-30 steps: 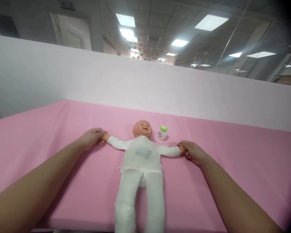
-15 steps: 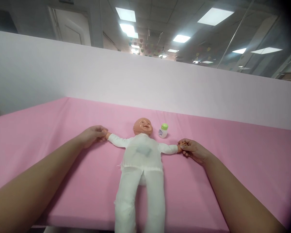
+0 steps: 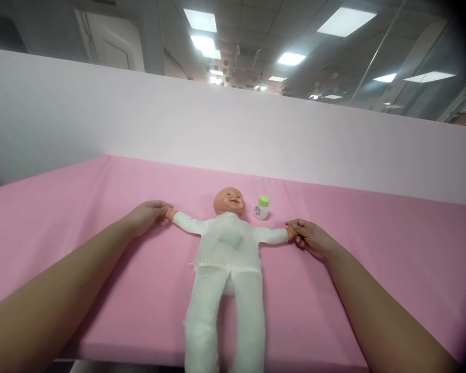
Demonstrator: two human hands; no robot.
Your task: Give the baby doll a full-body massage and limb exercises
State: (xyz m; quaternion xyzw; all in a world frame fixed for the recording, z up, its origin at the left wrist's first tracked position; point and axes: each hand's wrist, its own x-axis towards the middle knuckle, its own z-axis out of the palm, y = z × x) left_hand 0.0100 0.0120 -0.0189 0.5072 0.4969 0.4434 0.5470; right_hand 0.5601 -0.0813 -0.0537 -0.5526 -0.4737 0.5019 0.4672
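Note:
A baby doll (image 3: 230,248) with a hard plastic head and a white cloth body lies on its back, both arms stretched out sideways. My left hand (image 3: 149,216) is closed around the doll's hand at the left. At the right, my right hand (image 3: 308,238) pinches the doll's other hand between thumb and fingers. The doll's legs point toward me and run out of view at the bottom. Beside its head stands a small clear bottle (image 3: 261,208) with a green cap and a printed label, touched by neither hand.
A pink cover (image 3: 140,300) spreads over the padded table under the doll. Behind it rises a white partition (image 3: 233,129), with glass above it. Ceiling lights and a white door (image 3: 114,46) show beyond.
My right hand's grip on the doll's hand has shifted slightly, with the fingers now covering more of it. My left hand keeps its hold. The view has tilted very slightly.

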